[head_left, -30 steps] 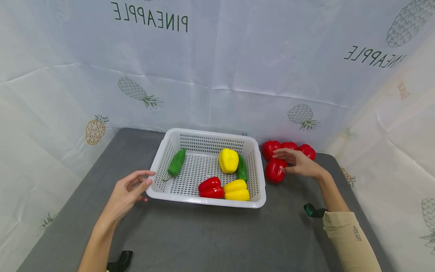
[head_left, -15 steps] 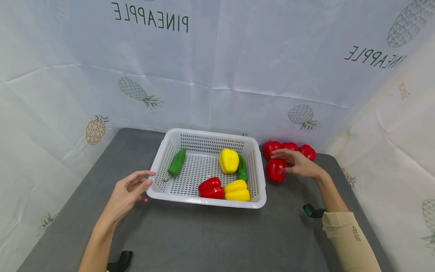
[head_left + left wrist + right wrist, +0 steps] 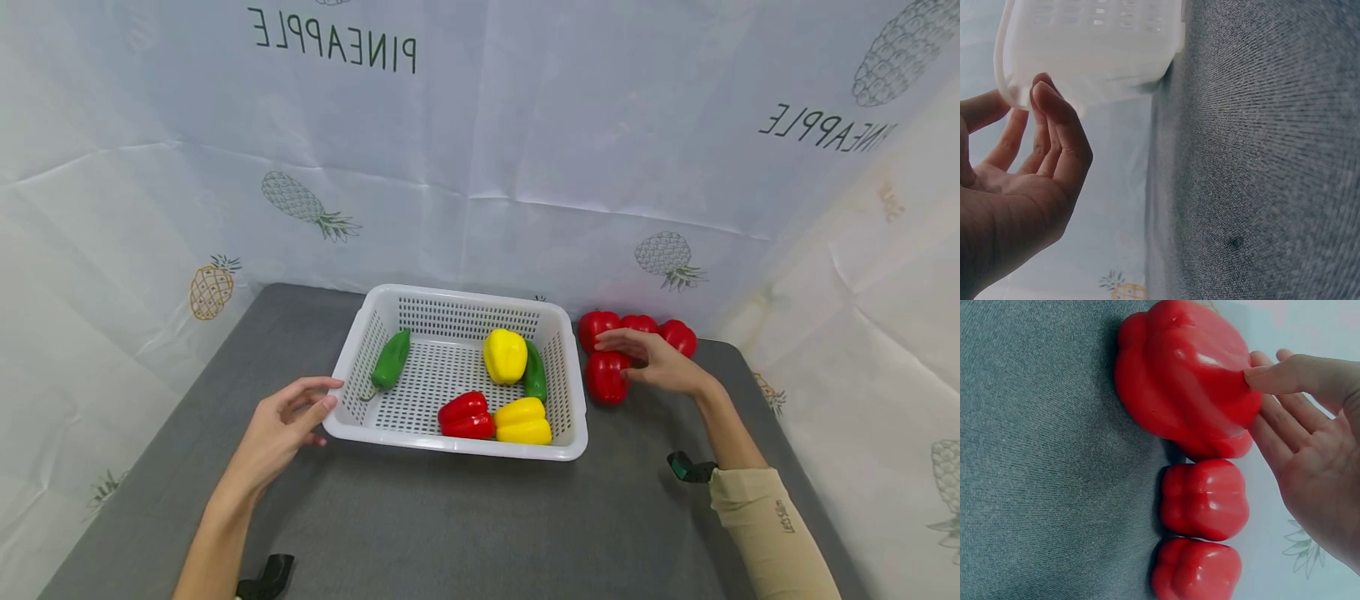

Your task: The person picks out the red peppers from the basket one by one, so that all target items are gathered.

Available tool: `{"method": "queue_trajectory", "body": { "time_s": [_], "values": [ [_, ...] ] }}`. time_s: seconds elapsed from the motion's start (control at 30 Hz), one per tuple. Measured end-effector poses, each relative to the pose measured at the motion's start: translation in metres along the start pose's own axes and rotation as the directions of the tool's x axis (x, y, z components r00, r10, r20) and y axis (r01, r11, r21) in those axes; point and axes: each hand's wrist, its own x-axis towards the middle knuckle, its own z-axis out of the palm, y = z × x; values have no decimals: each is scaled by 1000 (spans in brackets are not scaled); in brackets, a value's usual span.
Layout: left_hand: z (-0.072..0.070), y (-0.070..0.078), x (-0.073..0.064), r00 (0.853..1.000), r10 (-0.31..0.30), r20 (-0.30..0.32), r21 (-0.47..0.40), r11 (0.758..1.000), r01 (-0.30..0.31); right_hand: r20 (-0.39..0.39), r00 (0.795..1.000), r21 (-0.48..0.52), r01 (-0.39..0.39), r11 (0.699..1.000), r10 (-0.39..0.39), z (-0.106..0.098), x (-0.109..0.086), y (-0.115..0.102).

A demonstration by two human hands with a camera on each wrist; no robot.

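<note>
At the left end of a white plastic basket [image 3: 459, 446], my left hand [image 3: 281, 421] holds the rim between thumb and fingers; the left wrist view shows the fingers at the basket's corner. My right hand [image 3: 660, 358] is at the nearest red bell pepper [image 3: 606, 382], just right of the basket. In the right wrist view the thumb lies on this bell pepper [image 3: 1185, 369] and the other fingers reach behind it. Inside the basket are a red bell pepper [image 3: 463, 415], two yellow bell peppers [image 3: 505, 356] and two green peppers [image 3: 391, 359].
Several more red bell peppers [image 3: 597, 330] stand in a row behind the right hand, along the back edge of the grey table [image 3: 465, 525]. A white curtain [image 3: 480, 150] printed with pineapples rises behind the table and at both sides.
My right hand's fingertips have shifted slightly left over the red bell pepper, which still stands in nearly the same spot. The left hand and the basket have stayed in place.
</note>
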Motion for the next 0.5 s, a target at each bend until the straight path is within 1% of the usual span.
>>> {"method": "queue_trajectory", "body": {
  "time_s": [0.33,0.5],
  "values": [
    [1,-1,0,1000,0,1,-3,1000,0,9,1000,12,-8,1000,8,0,0,3],
    [0,-1,0,1000,7,-2,-11,1000,-7,7,1000,7,-1,1000,1,-2,0,1]
  ]
}}
